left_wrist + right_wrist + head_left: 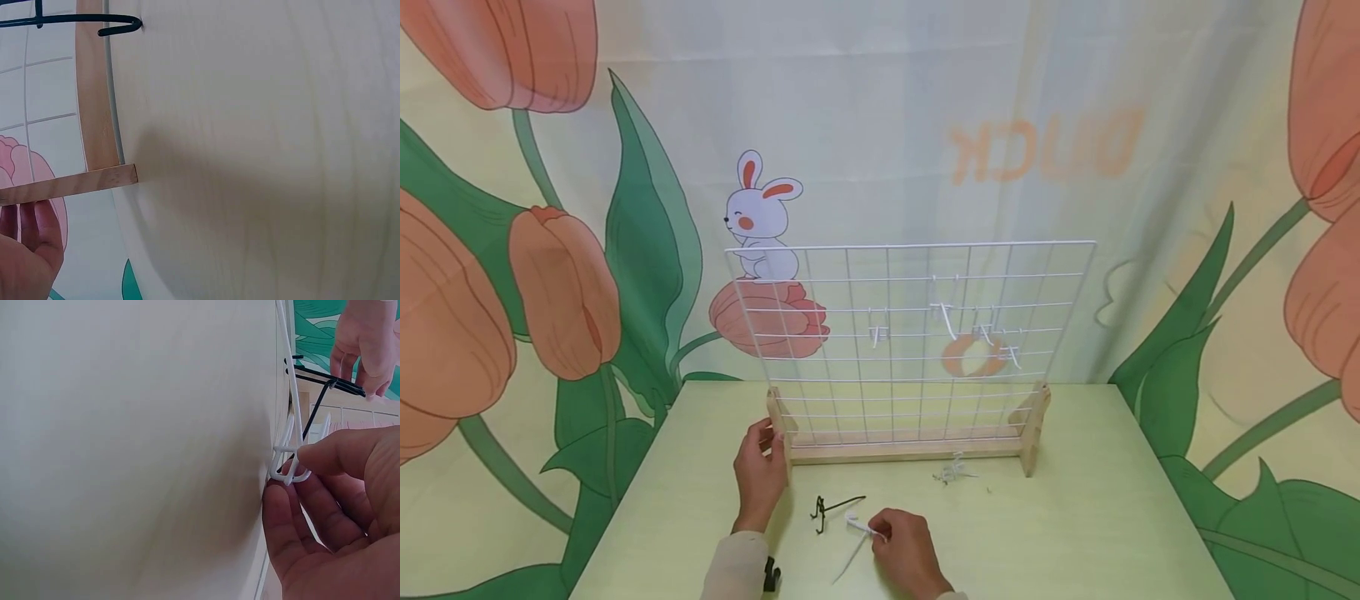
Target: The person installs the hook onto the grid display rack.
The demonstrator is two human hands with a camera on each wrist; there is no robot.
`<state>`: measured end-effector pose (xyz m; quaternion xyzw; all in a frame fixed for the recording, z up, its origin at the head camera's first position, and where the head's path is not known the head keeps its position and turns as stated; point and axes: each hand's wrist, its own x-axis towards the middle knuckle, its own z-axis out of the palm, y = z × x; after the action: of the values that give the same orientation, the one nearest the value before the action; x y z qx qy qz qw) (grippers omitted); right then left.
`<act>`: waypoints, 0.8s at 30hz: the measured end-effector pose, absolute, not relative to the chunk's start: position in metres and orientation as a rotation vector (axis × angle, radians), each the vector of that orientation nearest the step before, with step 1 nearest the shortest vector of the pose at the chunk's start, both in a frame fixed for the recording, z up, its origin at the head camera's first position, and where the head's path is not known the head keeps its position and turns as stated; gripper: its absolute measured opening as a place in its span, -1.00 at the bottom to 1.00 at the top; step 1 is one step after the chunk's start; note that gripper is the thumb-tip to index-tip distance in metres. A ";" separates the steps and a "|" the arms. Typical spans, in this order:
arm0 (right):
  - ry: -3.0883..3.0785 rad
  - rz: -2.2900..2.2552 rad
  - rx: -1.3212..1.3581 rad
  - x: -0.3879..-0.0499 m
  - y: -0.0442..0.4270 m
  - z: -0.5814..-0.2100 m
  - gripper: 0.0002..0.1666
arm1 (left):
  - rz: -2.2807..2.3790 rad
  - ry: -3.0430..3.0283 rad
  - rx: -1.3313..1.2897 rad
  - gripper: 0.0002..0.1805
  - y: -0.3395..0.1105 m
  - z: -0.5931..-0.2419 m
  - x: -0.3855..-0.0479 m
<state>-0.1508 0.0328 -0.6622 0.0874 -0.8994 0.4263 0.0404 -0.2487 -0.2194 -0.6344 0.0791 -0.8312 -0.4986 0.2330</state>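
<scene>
In the head view, a white wire grid panel (910,381) stands upright in a wooden base (902,454). My left hand (758,479) is at the outer side of the left wooden foot (781,429). Its fingertips touch the wood in the left wrist view, with no curl around it visible. Thumb and fingers of my right hand (908,546) pinch a white wire hook (289,465) just above the table, its long prong pointing towards me. A black wire hook (842,505) lies on the table between the hands.
Several white hooks, such as one with a long prong (946,318), hang on the grid's middle and right. Another small white hook pile (955,471) lies before the base. Behind the table (1090,517) hangs a curtain (887,125) printed with tulips and a rabbit.
</scene>
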 end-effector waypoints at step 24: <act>-2.782 1.248 0.215 -0.166 0.047 -0.665 -0.79 | -1.366 -2.266 0.200 -0.66 -0.219 -0.635 -0.250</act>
<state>-0.1656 0.0474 -0.6654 0.0704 -0.9093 0.4080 0.0426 -0.2502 -0.2194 -0.6346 0.0731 -0.8287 -0.4995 0.2417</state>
